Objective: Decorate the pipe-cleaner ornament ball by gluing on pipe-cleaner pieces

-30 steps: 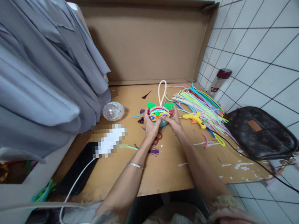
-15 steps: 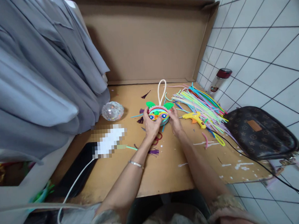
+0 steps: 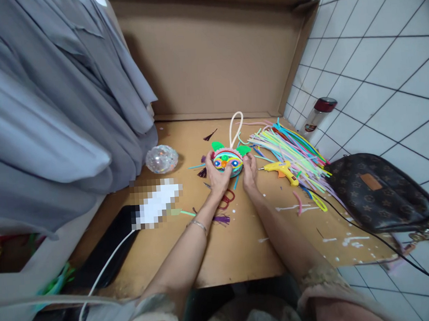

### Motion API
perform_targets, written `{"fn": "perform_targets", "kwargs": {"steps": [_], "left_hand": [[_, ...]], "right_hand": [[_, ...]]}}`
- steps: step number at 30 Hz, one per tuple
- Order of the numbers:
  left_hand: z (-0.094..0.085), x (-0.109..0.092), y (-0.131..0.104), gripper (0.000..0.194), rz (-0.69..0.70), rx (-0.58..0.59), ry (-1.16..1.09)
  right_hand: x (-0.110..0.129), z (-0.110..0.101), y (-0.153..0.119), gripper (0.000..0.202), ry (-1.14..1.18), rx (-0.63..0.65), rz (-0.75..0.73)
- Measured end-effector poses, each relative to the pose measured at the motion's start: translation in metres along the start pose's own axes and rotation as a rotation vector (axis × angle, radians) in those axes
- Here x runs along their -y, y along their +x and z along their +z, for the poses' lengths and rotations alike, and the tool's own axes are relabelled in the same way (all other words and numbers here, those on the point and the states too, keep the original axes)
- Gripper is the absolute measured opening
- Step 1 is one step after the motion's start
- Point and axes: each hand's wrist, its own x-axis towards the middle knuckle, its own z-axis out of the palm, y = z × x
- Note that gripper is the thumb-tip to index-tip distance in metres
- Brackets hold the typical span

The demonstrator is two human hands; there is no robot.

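A round, colourful animal-face ornament [image 3: 224,158] is held upright just over the table, its eyes facing me. It has green leaf-shaped ears and a white loop [image 3: 236,129] rising from the top. My left hand [image 3: 217,178] grips its left side, thumb across the lower front. At the right edge, below the green ear, my right hand [image 3: 249,172] has its fingers closed around the rim. Partly hidden beneath my left forearm lie red-handled scissors [image 3: 228,198] and a purple tassel [image 3: 221,219]. Dark tassels [image 3: 202,172] lie beside my left hand.
A yellow glue gun [image 3: 282,171] lies to the right, its cord running past a brown patterned bag [image 3: 387,191]. Behind it are many coloured pipe-like strips [image 3: 290,148] and a red-capped bottle [image 3: 319,115]. A clear ball [image 3: 161,159] and black tray-like object [image 3: 111,254] are left; cardboard [image 3: 219,58] stands behind.
My right hand's fingers have shifted at the ornament's right edge and are more upright. The ornament is turned slightly, with its white loop leaning more to the right. My left hand keeps its grip.
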Motion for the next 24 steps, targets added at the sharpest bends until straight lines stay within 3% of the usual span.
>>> {"fn": "perform_targets", "kwargs": {"steps": [4, 10, 24], "left_hand": [[0.0024, -0.0002, 0.0029, 0.078, 0.02, 0.005, 0.015], [0.0019, -0.0013, 0.0024, 0.078, 0.004, 0.003, 0.01], [0.0021, -0.0038, 0.0015, 0.076, -0.005, -0.009, 0.029]], "right_hand": [[-0.0023, 0.001, 0.0034, 0.065, -0.018, 0.051, 0.012], [-0.0022, 0.0037, -0.0018, 0.079, 0.129, 0.175, 0.024], [0.0001, 0.0072, -0.0045, 0.097, 0.176, 0.257, 0.01]]}}
